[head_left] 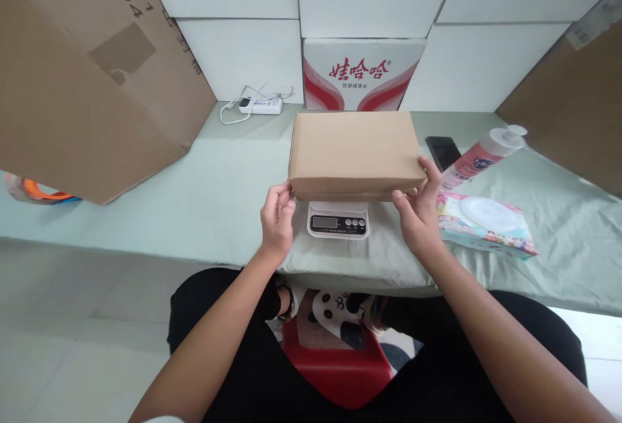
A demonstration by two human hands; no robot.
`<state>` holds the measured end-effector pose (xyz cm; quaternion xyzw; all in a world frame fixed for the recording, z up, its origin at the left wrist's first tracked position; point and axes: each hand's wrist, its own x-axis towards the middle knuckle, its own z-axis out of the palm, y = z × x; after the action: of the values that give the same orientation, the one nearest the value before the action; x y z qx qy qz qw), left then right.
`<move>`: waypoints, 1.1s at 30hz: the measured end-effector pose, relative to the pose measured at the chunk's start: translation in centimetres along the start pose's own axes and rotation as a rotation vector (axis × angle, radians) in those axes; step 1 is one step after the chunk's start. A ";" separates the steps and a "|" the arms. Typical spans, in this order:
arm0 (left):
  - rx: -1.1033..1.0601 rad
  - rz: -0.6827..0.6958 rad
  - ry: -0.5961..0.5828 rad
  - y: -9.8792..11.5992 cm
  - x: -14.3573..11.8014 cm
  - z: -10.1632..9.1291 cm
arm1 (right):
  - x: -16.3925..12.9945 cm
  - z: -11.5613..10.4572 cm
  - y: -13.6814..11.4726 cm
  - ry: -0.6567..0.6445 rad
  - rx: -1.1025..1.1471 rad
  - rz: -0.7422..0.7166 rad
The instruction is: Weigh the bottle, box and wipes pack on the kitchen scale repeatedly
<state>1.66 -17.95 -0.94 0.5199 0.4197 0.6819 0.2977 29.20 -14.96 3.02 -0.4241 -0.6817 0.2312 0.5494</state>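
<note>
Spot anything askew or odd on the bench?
Mostly tidy. The pink pump bottle lies tipped on its side, leaning over the wipes pack. The cardboard box overhangs the small scale and hides its platform; left hand and right hand grip its ends.

Both bare forearms reach forward from the lower frame edge and converge slightly toward the middle. Left hand: wrist roughly straight, palm facing inward to the right, fingers curled loosely with the tips up and thumb on the near side, in contact at the fingertips. Right hand: palm facing left, fingers spread and extended upward, thumb pointing inward, pressed flat along its side. Both hands sit at about the same height, well apart.
</note>
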 end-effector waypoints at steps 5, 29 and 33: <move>0.013 -0.012 0.019 -0.2 0.4 -0.3 | -0.9 0.7 -0.4 -0.004 -0.012 0.080; 0.028 0.020 0.098 0.1 2.0 -2.2 | 0.3 -1.8 -1.2 0.135 -0.134 0.090; 0.022 0.002 0.212 0.4 3.3 -3.6 | 1.0 -3.3 -0.2 0.244 -0.122 0.011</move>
<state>-2.67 -16.34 0.57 0.4485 0.4558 0.7286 0.2454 32.25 -14.77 4.67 -0.4858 -0.6202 0.1389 0.6001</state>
